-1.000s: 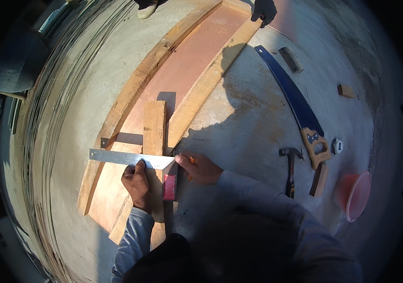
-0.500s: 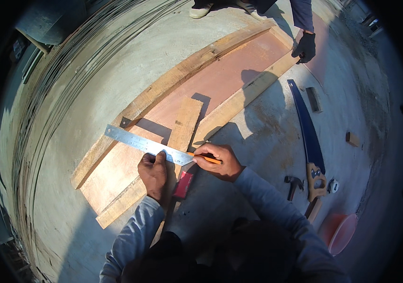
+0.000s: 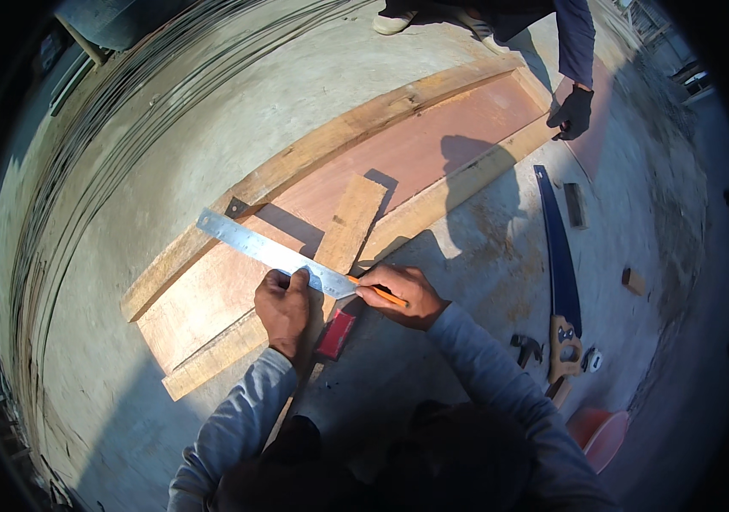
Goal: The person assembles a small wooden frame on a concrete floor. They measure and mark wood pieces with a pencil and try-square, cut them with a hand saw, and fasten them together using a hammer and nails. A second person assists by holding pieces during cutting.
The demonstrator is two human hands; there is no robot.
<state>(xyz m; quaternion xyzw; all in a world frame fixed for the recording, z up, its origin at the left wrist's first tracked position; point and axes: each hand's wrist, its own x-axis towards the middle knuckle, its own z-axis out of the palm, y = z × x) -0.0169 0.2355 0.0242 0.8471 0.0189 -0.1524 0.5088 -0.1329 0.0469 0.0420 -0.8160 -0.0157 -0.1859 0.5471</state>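
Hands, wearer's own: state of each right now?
Left hand: closed, thumb on the blade, holding the square.
Right hand: closed, holding the pencil.

The right hand (image 3: 407,297) covers the middle of the pencil (image 3: 393,297). Markings on the ruler (image 3: 253,243) are too small to read. The upper edge cuts off the co-worker (image 3: 576,43).

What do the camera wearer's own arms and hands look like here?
Long grey-blue sleeves, creased and plain as far as visible, cover both forearms to about the wrists. The left hand and right hand wear no gloves.
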